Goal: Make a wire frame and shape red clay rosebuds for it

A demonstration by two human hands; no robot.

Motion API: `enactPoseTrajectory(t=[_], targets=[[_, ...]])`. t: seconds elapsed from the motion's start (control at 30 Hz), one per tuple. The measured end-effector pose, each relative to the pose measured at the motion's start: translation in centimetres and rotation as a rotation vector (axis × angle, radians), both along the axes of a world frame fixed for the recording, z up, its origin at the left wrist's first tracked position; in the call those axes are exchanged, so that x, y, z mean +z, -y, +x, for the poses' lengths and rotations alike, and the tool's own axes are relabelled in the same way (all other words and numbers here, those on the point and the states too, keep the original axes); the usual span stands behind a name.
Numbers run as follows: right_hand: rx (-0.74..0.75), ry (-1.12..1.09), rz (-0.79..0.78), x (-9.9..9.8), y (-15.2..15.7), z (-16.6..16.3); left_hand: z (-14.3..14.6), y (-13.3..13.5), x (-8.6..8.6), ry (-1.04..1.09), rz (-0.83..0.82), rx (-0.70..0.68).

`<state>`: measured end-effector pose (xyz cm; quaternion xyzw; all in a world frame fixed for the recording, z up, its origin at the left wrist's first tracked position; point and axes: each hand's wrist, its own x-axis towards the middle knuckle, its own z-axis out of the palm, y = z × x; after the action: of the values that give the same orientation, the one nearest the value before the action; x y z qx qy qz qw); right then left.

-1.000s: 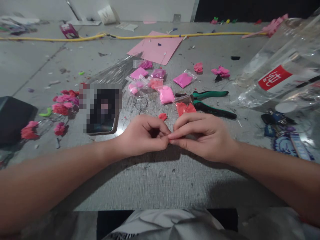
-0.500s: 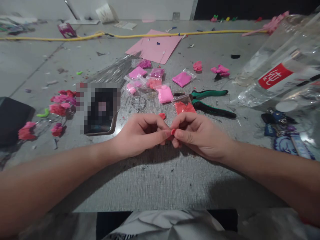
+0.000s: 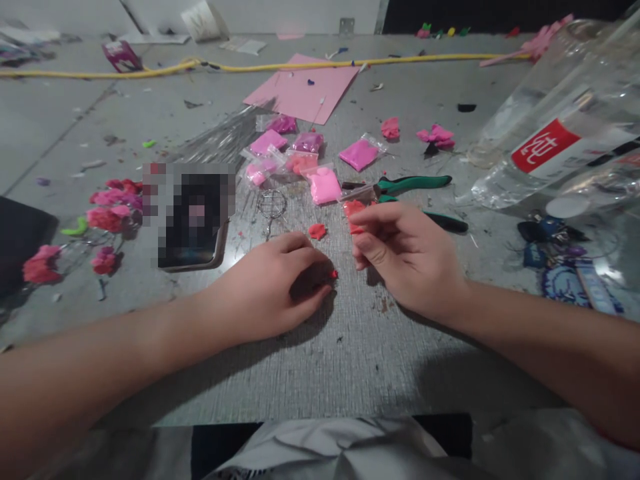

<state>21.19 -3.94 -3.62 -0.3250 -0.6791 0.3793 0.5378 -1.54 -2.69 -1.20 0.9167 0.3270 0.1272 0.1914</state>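
Showing at the left fingertips: a small red bit (image 3: 333,274), set at the mouth of the curl between thumb and forefinger.
Left hand (image 3: 270,287): loosely curled above the table (image 3: 280,380), a narrow gap between thumb and forefinger; whether they pinch the red bit or merely sit beside it, I cannot tell.
Right hand (image 3: 415,260): near the left one but apart from it, thumb and forefinger slightly parted; red shows between their tips, and I cannot tell if it is held or part of what lies behind.
Red lump (image 3: 317,231): just beyond the left fingers, touching neither hand.
Red packet (image 3: 353,208): directly behind the right fingertips, partly hidden by them.
Round wire frame (image 3: 272,203): beyond the left knuckles.
Pale pink packet (image 3: 325,185): past the red lump, next to more bagged pinks and purples.
Pliers (image 3: 415,183): beyond the right hand, handles parted, the nearer one partly covered by it.
Phone (image 3: 193,227): left of the left hand, its picture blocked by pixels.
Flower clusters (image 3: 113,207): farther left, red and pink.
Clear bottles (image 3: 545,147): well to the right of the right hand, leaning.
Pink sheet (image 3: 295,93): far beyond both hands, crossed by a yellow cord (image 3: 165,70).
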Motion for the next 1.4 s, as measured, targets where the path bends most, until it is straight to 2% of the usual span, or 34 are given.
enactPoseTrajectory(t=[0.2,0.47,0.57,0.7,0.9,1.0,1.13,1.4], targets=[[-0.031,0.199,0.093,0.1,0.4,0.1,0.6,0.4,-0.7,-0.001,0.009,0.027],[-0.064,0.191,0.094,0.3,0.3,0.0,0.8,0.1,-0.6,0.083,-0.055,0.04],[-0.077,0.153,0.107,0.4,0.5,0.1,0.5,-0.6,-0.1,0.198,-0.231,0.091],[-0.101,0.194,0.157,0.6,0.8,0.5,0.3,-1.5,0.5,0.416,-0.584,0.154],[-0.046,0.337,0.272,1.4,1.3,0.5,0.4,-1.5,0.0,0.664,-0.933,0.295],[0.005,0.382,0.277,1.6,1.6,0.3,0.3,-1.4,-0.5,0.769,-1.04,0.343],[0.011,0.397,0.261,1.4,1.8,0.0,0.2,-1.2,-0.8,0.827,-1.099,0.314],[0.009,0.384,0.297,1.1,1.6,0.0,0.9,-1.0,-0.3,1.002,-1.28,0.339]])
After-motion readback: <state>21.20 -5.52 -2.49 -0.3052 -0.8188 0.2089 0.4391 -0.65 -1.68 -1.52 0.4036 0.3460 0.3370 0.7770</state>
